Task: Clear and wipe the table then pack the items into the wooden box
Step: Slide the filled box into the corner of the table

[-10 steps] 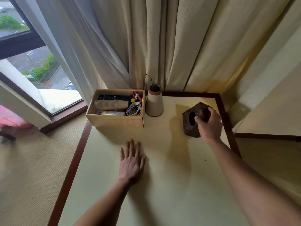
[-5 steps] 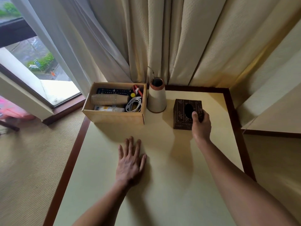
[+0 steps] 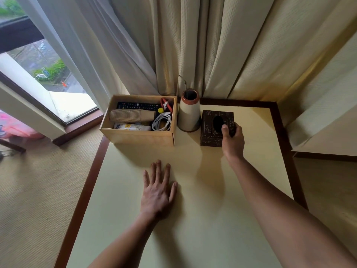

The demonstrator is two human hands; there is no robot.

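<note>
One pale surface [image 3: 193, 229] with a dark wooden border fills the corner of the room. Cream curtains [image 3: 193, 45] hang behind it, a window [image 3: 38, 60] shows at the left, and woven carpet [image 3: 38, 190] covers the floor beside it.

Three things stand along the far edge: one open wooden box [image 3: 139, 137] at the left, one tapered ceramic vase [image 3: 189, 115] just beside it, and one dark carved tissue box [image 3: 211, 130] just right of the vase.

Inside the wooden box lie one black remote control [image 3: 138, 105] along the back wall, one stack of paper cups [image 3: 131, 115] on its side, one coiled white cable [image 3: 161, 122] at the right, one white tube [image 3: 131, 127] along the front wall and one red-handled item [image 3: 165, 104] too small to identify.

Two bare hands are in view. The right hand [image 3: 232, 140] has its grip closed on the tissue box's near right corner, thumb on top by the oval opening. The left hand [image 3: 157, 192] lies flat on the surface, fingers straight and spread, its grip holding nothing.
</note>
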